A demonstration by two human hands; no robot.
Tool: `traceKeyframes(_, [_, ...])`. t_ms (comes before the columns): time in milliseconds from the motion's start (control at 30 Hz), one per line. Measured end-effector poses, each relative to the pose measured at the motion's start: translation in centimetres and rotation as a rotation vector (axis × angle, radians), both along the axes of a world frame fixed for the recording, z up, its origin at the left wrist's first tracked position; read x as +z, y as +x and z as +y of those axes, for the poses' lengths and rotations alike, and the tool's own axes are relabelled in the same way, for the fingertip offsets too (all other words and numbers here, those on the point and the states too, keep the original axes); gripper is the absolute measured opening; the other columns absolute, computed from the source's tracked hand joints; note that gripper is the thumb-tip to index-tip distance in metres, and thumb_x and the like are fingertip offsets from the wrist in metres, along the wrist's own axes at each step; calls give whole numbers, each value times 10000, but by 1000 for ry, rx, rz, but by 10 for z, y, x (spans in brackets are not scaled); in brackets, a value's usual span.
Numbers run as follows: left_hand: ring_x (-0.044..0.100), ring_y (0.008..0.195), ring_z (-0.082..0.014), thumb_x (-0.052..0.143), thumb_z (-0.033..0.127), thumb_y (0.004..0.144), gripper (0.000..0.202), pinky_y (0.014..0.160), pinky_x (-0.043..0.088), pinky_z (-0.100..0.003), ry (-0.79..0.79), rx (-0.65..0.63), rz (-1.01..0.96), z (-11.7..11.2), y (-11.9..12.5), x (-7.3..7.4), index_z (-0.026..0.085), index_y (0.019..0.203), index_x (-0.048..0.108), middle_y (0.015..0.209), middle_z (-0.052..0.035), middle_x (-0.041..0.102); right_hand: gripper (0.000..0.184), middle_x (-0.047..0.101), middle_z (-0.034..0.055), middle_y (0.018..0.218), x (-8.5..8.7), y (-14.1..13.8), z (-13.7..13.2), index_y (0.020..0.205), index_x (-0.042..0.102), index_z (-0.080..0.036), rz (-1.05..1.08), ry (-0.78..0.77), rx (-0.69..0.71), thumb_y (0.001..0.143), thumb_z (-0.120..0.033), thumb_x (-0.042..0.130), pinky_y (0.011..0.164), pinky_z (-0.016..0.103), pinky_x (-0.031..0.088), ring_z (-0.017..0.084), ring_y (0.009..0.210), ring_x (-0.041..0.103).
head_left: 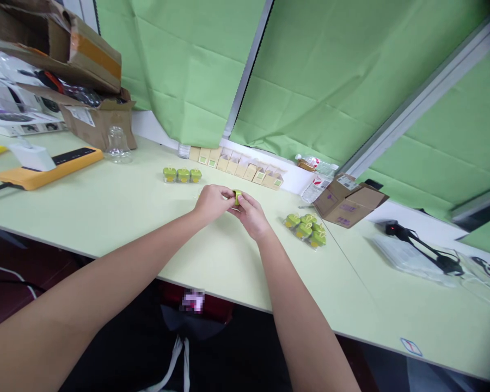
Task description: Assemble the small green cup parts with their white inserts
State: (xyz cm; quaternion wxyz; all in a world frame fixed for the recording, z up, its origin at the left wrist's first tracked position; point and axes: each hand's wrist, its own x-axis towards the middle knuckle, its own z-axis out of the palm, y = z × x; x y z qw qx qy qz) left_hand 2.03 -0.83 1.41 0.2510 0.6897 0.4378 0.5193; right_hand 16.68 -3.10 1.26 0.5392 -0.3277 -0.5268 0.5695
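Observation:
My left hand (213,203) and my right hand (252,214) meet over the middle of the table. Between their fingertips is a small green piece (237,196), like the lids on the little boxes nearby; the fingers cover much of it. Both hands are closed in a pinch around it. Behind my left hand, a row of three small clear boxes with green lids (183,175) stands on the table. To the right of my right hand sits a cluster of several more such green-lidded boxes (305,231), some stacked on others.
A row of small cardboard boxes (237,164) lines the back edge. At left are an orange power strip (65,169), a clear bottle (118,146) and cartons (102,120). Plastic bottles (316,188), an open carton (347,202) and a black cabled device (424,247) lie right.

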Motion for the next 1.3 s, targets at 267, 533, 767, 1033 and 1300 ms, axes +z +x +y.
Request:
traceKeyframes(267, [609,623,-139,695,303,662,198,585,475,-237,-68,-44,-184,1,4,-2,166,780,776,726,-31,730,340,720,27,1024,2,-2,-1,1026,690,-236,12,7,-19,753,-424,762,934,381,535,175,923,666])
traceKeyframes(533, [608,675,-141,672,319,710,234,614,482,-235,-55,-134,-161,2,4,-1,171,850,785,791,-29,740,343,723,31,1024,3,2,0,1043,681,-241,18,30,-41,766,-430,752,950,398,524,198,973,677])
traceKeyframes(767, [601,691,-146,614,335,767,247,606,458,-228,-47,-188,-74,2,4,0,179,862,781,777,-15,725,348,724,39,1018,1,1,0,1041,679,-229,4,29,-57,767,-433,747,933,389,529,195,953,684])
traceKeyframes(1033, [613,755,-155,563,294,810,270,651,471,-241,39,-227,-33,2,5,-2,204,947,777,899,-30,737,337,720,30,1012,3,1,-1,1033,678,-237,18,46,-73,763,-424,754,935,389,527,191,951,684])
traceKeyframes(1300, [663,818,-179,622,240,774,260,774,526,-301,-84,-244,-147,5,4,1,179,983,765,987,-65,753,325,726,34,971,5,6,1,1005,691,-228,43,2,-31,755,-420,768,958,399,519,184,899,687])
